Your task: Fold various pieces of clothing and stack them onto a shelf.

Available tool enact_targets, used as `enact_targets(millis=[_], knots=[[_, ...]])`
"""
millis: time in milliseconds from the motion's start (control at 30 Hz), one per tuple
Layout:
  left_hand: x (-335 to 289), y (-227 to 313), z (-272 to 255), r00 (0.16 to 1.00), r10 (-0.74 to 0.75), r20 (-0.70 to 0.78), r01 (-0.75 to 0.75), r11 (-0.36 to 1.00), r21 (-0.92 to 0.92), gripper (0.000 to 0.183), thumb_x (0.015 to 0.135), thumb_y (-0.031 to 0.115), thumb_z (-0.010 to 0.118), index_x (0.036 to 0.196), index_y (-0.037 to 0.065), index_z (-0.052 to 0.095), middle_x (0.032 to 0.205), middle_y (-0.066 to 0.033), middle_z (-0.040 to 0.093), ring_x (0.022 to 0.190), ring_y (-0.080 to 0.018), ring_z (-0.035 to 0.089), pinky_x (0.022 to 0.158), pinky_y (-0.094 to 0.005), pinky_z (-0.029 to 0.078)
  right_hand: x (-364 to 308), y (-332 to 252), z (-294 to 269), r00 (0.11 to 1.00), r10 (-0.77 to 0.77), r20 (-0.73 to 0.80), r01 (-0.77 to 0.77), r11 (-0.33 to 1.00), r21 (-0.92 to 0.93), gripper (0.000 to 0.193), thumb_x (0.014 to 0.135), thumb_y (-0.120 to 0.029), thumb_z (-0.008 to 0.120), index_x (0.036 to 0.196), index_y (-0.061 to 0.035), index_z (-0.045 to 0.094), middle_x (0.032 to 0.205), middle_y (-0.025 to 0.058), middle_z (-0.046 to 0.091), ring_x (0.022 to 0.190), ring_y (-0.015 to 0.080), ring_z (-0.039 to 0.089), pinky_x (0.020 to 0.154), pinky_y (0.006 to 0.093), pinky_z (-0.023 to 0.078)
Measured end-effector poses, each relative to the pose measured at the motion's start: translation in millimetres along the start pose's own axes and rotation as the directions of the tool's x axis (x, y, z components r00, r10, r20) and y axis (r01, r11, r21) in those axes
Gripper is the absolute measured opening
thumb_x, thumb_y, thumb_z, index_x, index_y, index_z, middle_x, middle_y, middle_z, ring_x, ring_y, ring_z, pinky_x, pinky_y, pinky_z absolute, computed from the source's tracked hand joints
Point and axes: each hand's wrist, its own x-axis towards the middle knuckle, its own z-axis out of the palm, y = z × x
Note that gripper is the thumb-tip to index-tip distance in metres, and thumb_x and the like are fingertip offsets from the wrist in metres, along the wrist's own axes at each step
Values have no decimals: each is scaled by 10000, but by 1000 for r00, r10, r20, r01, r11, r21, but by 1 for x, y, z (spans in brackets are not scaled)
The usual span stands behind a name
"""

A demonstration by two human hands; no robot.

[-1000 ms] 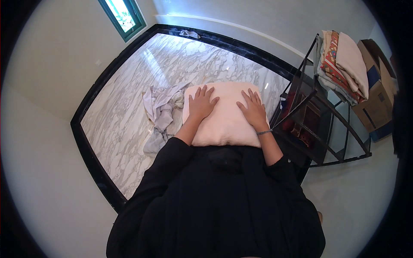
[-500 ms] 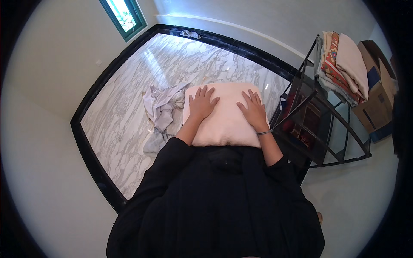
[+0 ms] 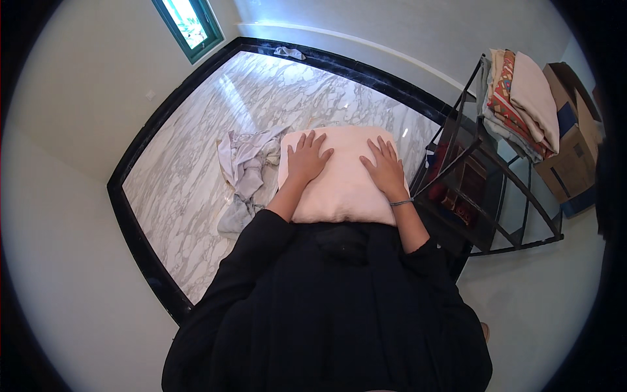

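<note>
The pale pink folded cloth (image 3: 343,189) lies squarely in front of you, thick and softly padded, its near edge meeting your black garment (image 3: 326,313); you cannot tell from this view what bears it underneath. Your left hand (image 3: 309,158) rests palm down on its left part, the fingers spread and pointing away from you, pinching nothing. Your right hand (image 3: 384,168) lies flat near its right edge, fingers likewise fanned apart over the fabric, and a thin dark band (image 3: 400,202) circles that wrist. Just beside the pink cloth on your left, a crumpled pale lilac-grey cloth (image 3: 245,163) is heaped on the white, grey-veined marble floor (image 3: 176,189), with a light grey cloth (image 3: 236,219) at its near end, partly hidden by your sleeve. To your right stands a black metal rack (image 3: 480,144), carrying a stack of folded fabrics (image 3: 516,98) in grey, cream, patterned orange-red and pale pink; dark red items (image 3: 460,196) show lower within its frame. A cardboard box (image 3: 571,153) sits beyond that stack. Farther off, a small greyish cloth (image 3: 289,53) lies on the floor's black border (image 3: 366,75), and a green-framed window (image 3: 196,32) lets in daylight.
</note>
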Motion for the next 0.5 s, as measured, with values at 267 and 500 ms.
enact_targets(millis=[267,500], knots=[[0,-1,0,1000,-3,-2,3,1000,5,610,911,585,438,1432,271,405,1542,-49,299,1428,-274,250,1090,-630,207,0,-1,1,1000,0,7,0,1000,-5,605,900,-512,524,1427,-232,426,1550,55,277,1432,290,223,1059,647,271],[-1,1,-2,1000,-2,-1,2,1000,-4,610,911,581,443,1433,268,405,1541,-51,302,1428,-276,248,1093,-627,203,0,-2,-2,1000,8,14,-8,1000,-1,605,900,-513,523,1428,-235,424,1551,53,274,1436,286,216,1064,646,263]])
